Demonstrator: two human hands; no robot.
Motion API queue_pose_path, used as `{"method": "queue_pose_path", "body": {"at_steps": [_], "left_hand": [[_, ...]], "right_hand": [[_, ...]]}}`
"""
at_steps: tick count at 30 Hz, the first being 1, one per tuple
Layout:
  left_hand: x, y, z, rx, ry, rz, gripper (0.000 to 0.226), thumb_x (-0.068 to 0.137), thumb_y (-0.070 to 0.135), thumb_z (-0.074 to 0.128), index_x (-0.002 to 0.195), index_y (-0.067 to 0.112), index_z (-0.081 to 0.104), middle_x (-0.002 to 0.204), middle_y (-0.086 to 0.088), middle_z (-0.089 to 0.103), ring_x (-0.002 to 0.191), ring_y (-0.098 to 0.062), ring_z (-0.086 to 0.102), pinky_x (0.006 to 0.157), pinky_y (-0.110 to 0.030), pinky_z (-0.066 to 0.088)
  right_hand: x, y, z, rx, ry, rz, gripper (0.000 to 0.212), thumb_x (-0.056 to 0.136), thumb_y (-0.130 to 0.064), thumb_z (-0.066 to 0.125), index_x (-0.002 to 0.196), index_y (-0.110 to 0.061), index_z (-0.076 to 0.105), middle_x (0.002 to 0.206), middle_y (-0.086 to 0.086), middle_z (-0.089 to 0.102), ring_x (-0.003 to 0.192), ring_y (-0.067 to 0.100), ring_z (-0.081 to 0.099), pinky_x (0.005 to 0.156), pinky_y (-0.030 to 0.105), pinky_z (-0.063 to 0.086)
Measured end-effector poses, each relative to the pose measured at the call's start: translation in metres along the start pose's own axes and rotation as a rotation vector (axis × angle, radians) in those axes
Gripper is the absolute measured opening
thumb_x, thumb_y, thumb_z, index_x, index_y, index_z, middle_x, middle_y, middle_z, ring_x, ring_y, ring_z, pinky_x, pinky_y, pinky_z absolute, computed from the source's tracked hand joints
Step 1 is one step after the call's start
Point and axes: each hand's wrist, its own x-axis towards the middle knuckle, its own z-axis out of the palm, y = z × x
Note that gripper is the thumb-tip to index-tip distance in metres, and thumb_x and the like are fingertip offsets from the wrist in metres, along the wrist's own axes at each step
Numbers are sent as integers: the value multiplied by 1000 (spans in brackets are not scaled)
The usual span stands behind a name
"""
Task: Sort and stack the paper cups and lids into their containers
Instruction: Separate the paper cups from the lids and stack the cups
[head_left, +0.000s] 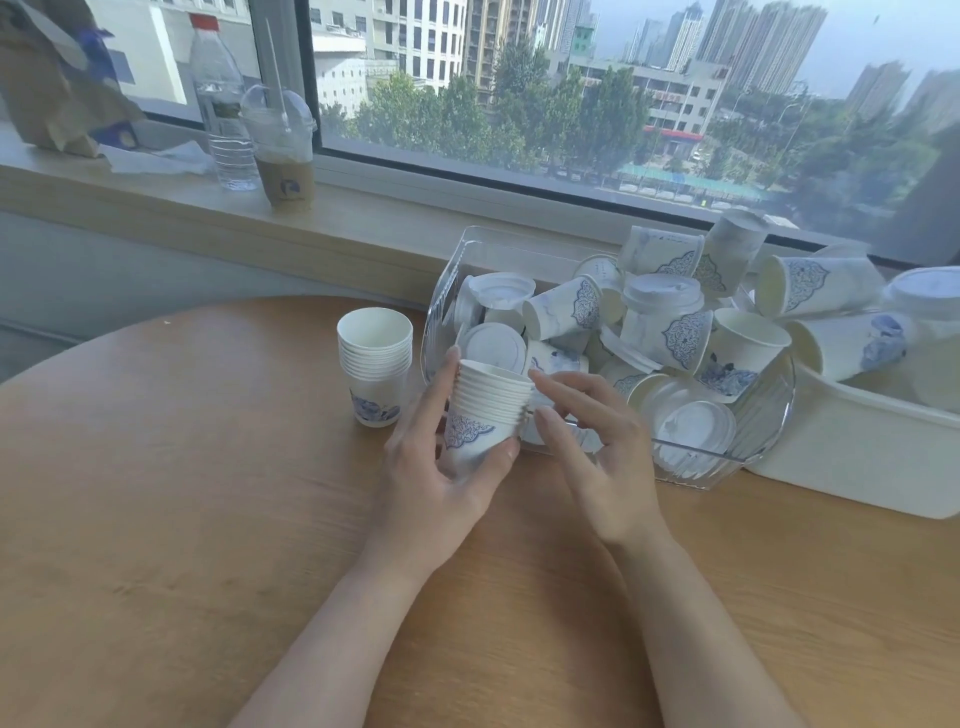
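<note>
Wood-grain round table (182, 519), set against a sill (156, 197) under a big window (571, 93); city blocks and trees outside.

On the sill: water bottle (221, 104), iced drink (283, 150) with dome lid and straw just beside it, crumpled tissue (156, 158), brown paper bag (57, 88) at far left.

On the table: clear bin (758, 441) heaped with loose cups (670, 332) and lids (493, 345), mixed, lying at all angles. White tub (857, 457) touches it on the right, also holding cups. A second stack (375, 364) stands upright on the table just left of the bin, blue print at the base.

Left hand (441, 467) grips the held stack (488, 410) of nested cups, fingers curled round the lower part, thumb up the left side. Stack is upright, off the table, right in front of the bin's near wall, blocking view of part of it.

Right hand (587, 447) is open, fingers loosely bent, tips near the stack's rim; can't tell if they touch. It covers the bin's near edge.
</note>
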Motion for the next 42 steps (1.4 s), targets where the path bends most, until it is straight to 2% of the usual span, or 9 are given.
{"method": "queue_pose_path", "body": {"at_steps": [6, 8, 12, 18, 24, 30, 34, 38, 42], "left_hand": [[1, -2, -2, 39, 30, -8, 85, 81, 26, 91, 153, 35, 48, 140, 28, 54, 122, 5, 55, 97, -22, 52], [2, -3, -2, 40, 31, -21, 86, 81, 28, 91, 153, 41, 46, 140, 35, 51, 125, 7, 52, 100, -27, 53], [1, -4, -3, 24, 14, -26, 88, 82, 29, 89, 156, 39, 43, 147, 21, 53, 136, -3, 50, 105, -47, 55], [3, -5, 0, 6, 22, -15, 88, 84, 32, 90, 158, 33, 43, 151, 14, 52, 139, -10, 50, 105, -49, 55], [2, -5, -2, 1, 19, -20, 88, 81, 43, 83, 158, 37, 41, 150, 16, 53, 137, -10, 52, 104, -48, 55], [2, -7, 0, -12, 11, -25, 87, 80, 47, 81, 157, 38, 43, 147, 21, 53, 138, -6, 49, 103, -48, 56], [1, -7, 0, -10, -11, -31, 87, 78, 55, 77, 156, 46, 40, 146, 30, 47, 139, 4, 44, 105, -47, 55], [0, -6, 1, 4, -14, -16, 87, 78, 56, 77, 157, 45, 41, 148, 25, 50, 141, -1, 45, 109, -47, 53], [-1, -8, 3, 27, -45, 3, 88, 78, 53, 80, 156, 49, 40, 146, 27, 52, 140, -9, 49, 107, -47, 54]], "right_hand": [[25, 1, -3, -155, -17, 16, 25, 101, -35, 69, 124, -31, 76, 117, -18, 68, 106, 9, 65, 91, 20, 48], [50, 1, -7, -308, -4, -18, 30, 99, -33, 71, 129, -30, 73, 122, -16, 68, 112, 3, 61, 96, 25, 48], [100, 3, -15, -634, -122, -59, 45, 94, -29, 74, 139, -27, 67, 136, -6, 67, 130, 22, 53, 113, 42, 38], [136, 10, -14, -896, -369, -114, 64, 91, -27, 75, 151, -33, 53, 151, -9, 57, 145, 22, 40, 118, 47, 25], [145, 20, -12, -960, -399, -125, 63, 91, -22, 76, 148, -33, 54, 148, -7, 59, 143, 23, 40, 116, 47, 25], [138, 10, -15, -690, -200, -146, 65, 87, -28, 82, 146, -32, 57, 139, -9, 65, 137, 24, 45, 112, 40, 27], [119, -10, -19, -437, -63, -115, 65, 89, -35, 83, 147, -34, 54, 131, -15, 66, 122, 14, 52, 106, 34, 36], [81, -23, -23, -199, 71, -41, 62, 91, -43, 80, 146, -38, 53, 123, -20, 63, 109, 7, 61, 89, 17, 45], [39, -20, -22, -10, 189, 73, 56, 91, -46, 78, 142, -46, 54, 129, -16, 63, 118, 11, 64, 94, 32, 54]]}}
